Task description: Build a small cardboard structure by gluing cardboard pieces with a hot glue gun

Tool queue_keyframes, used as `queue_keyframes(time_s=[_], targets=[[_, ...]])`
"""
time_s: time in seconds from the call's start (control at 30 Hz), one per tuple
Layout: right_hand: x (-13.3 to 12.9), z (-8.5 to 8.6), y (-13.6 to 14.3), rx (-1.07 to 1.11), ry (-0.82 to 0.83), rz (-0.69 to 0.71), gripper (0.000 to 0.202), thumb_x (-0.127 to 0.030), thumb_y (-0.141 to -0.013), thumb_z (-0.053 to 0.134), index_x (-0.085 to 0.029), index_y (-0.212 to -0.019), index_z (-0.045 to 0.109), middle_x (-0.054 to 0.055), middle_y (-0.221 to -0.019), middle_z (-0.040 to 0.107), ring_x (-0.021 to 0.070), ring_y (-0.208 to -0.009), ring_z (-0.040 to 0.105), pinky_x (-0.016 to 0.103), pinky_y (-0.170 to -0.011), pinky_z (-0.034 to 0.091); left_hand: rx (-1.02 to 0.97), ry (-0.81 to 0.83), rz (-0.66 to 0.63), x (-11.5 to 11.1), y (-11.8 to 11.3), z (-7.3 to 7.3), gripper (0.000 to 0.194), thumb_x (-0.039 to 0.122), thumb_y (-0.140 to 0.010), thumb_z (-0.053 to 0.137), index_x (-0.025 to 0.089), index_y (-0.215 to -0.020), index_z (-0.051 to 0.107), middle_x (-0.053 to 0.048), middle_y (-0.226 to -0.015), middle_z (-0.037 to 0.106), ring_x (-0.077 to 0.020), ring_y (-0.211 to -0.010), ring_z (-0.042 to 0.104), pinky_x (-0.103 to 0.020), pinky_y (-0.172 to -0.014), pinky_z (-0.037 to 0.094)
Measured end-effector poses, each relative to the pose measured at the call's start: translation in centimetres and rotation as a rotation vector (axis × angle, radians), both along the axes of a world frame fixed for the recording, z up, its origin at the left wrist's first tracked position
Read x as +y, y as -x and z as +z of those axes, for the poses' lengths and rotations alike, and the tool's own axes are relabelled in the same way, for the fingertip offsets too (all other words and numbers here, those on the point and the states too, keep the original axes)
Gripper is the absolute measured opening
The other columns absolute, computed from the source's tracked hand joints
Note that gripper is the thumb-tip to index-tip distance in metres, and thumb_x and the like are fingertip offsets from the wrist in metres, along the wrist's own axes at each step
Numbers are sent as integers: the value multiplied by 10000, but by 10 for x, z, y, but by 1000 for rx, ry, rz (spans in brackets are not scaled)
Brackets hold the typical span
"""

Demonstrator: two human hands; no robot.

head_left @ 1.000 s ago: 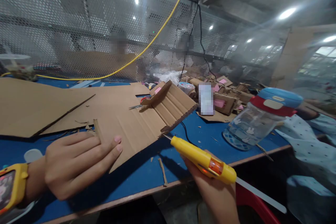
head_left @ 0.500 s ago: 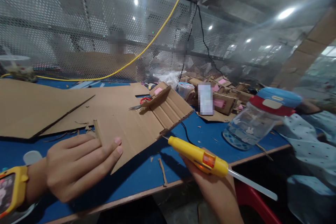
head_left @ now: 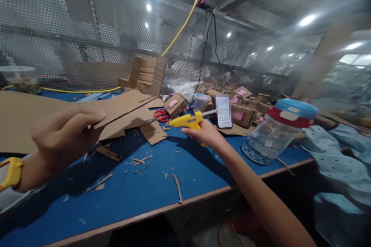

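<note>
My left hand (head_left: 65,133) pinches the near edge of a flat cardboard piece (head_left: 124,107), lifted and tilted above the table. At its far end stands a folded corrugated section (head_left: 147,73). My right hand (head_left: 209,135) grips a yellow glue gun (head_left: 185,120), its nozzle pointing left and a glue stick out of its back. The gun is apart from the raised cardboard. Just left of the nozzle lie red-handled scissors (head_left: 161,115), beside a small cardboard box with a pink patch (head_left: 175,104).
A large cardboard sheet (head_left: 20,123) covers the left of the blue table (head_left: 139,197). Scraps lie in front. A phone (head_left: 223,112), a clear tub (head_left: 202,102) and cardboard constructions (head_left: 246,114) stand behind. A water bottle (head_left: 268,135) is at right, near a person's dotted sleeve (head_left: 327,150).
My left hand has raised and tilted the cardboard, with its folded end swung up and left. The glue gun has moved away from me and turned to point left.
</note>
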State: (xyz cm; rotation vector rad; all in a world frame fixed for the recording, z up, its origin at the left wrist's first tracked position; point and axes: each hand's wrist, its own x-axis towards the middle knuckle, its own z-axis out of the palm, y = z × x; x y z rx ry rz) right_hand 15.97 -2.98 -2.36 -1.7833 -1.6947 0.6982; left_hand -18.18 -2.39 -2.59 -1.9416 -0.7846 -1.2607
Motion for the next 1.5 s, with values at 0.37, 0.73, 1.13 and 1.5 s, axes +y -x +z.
queue_keyframes(time_s=[0.37, 0.73, 1.13, 1.5], targets=[[37, -6, 11, -357, 92, 139, 493, -471, -957, 652, -191, -558, 585, 64, -547, 626, 239, -585, 673, 307, -565, 498, 242, -281, -101, 3, -7, 0, 97, 110, -961, 602, 181, -940, 664, -60, -755, 774, -173, -633, 685, -264, -545, 514], [-14, 22, 26, -699, -1294, 352, 494, -410, -927, 717, -192, -1349, 581, 152, -1316, 679, 337, -1344, 560, 493, -1154, 394, 237, -82, -191, -17, -16, -7, 125, 169, -1003, 505, 174, -998, 630, -85, -780, 780, -170, -659, 734, -260, -571, 581], [-10, 8, 40, -642, -1372, 379, 157, -148, -956, 597, -206, -1087, 662, 73, -1068, 803, 242, -1208, 672, 435, -1154, 356, 319, -60, -249, -22, -19, -4, 140, 125, -977, 514, 162, -1008, 645, -102, -771, 783, -182, -653, 739, -270, -562, 578], [-13, 6, 43, -625, -1413, 376, 143, -128, -980, 599, -213, -1046, 693, 36, -989, 812, 207, -1122, 700, 418, -1124, 401, 278, -35, -239, -20, -16, -9, 158, 148, -988, 487, 200, -1035, 629, -81, -837, 798, -176, -706, 757, -272, -607, 607]])
